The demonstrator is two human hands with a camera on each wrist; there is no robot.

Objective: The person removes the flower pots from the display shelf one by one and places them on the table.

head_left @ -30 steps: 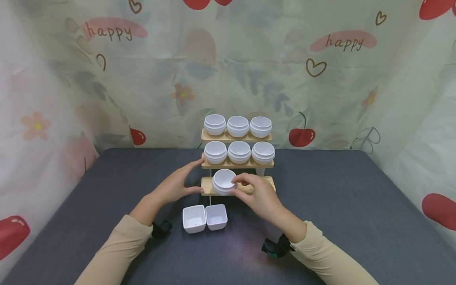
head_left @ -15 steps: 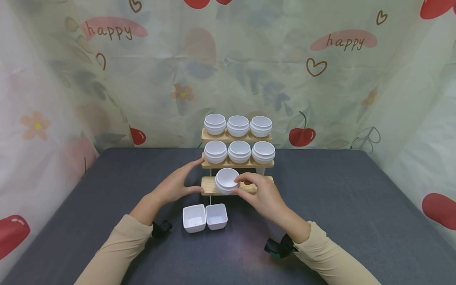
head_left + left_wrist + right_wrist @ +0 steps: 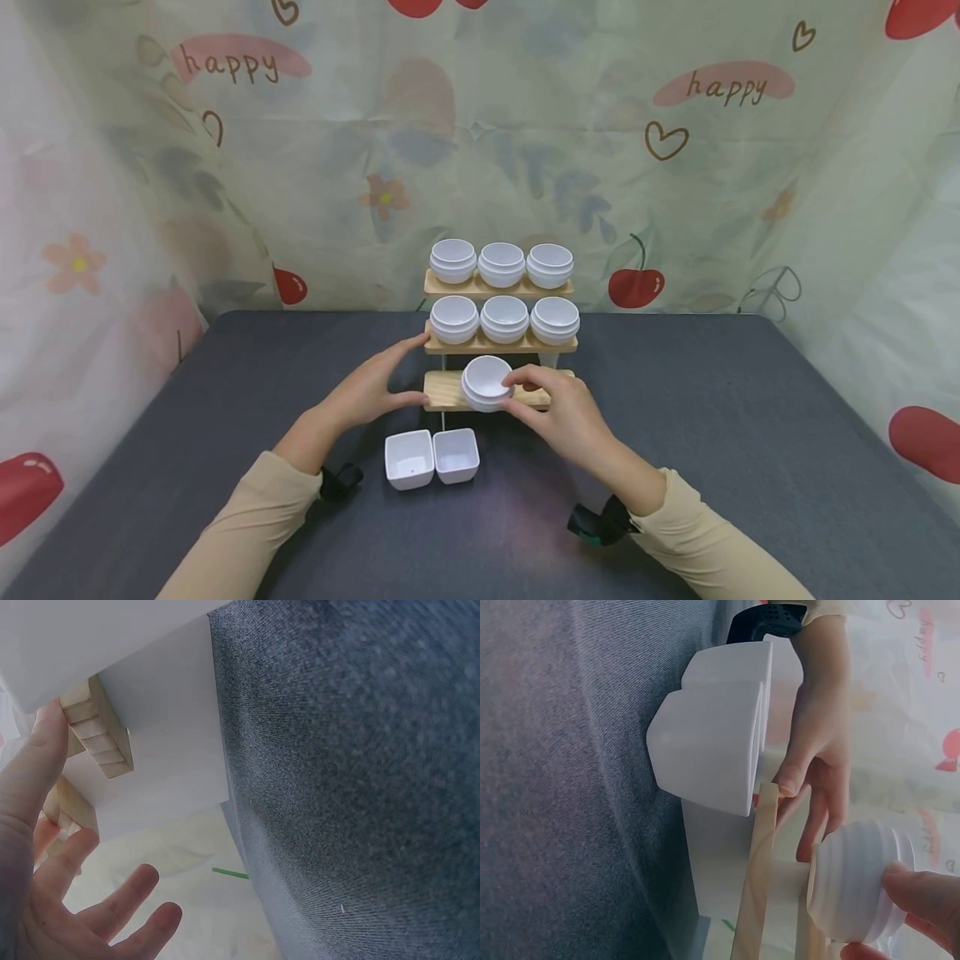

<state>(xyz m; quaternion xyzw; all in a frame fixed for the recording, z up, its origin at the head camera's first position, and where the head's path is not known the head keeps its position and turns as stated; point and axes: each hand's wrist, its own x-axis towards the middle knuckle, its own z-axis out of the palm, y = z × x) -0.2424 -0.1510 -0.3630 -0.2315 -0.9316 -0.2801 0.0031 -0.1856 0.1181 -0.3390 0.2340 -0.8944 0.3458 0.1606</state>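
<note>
Head view, bowl: the right hand (image 3: 566, 410) pinches a small white ribbed bowl (image 3: 487, 382) by its rim, thumb and fingers curled on its right side; the bowl sits on the bottom board of the wooden rack (image 3: 450, 390), near the middle.
Head view, left hand: the left hand (image 3: 371, 389) lies against the rack's left end, fingers straight, thumb on the bottom board's edge, forefinger at the middle board; its grip is apart and it holds nothing.
Head view, doing it well: I judge the bowl should travel flat along the board, kept upright and clear of the board above, while the left hand braces the light rack against sliding.
Head view, neighbours: six more white bowls (image 3: 503, 318) stand in threes on the two upper boards; two square white dishes (image 3: 431, 457) sit side by side on the worktop just in front of the rack.
Left wrist view: the thumb (image 3: 26, 761) touches the layered wooden edge (image 3: 97, 736); the other fingers are spread loosely and hold nothing.
Right wrist view: fingertips (image 3: 922, 892) clamp on the ribbed bowl (image 3: 855, 881), which rests at the board; the square dishes (image 3: 712, 742) lie close by.
Surface: a dark grey cloth-covered worktop (image 3: 712, 417).
Room: a pale curtain (image 3: 525, 125) printed with cherries, flowers, hearts and the word "happy" hangs behind and at both sides.
</note>
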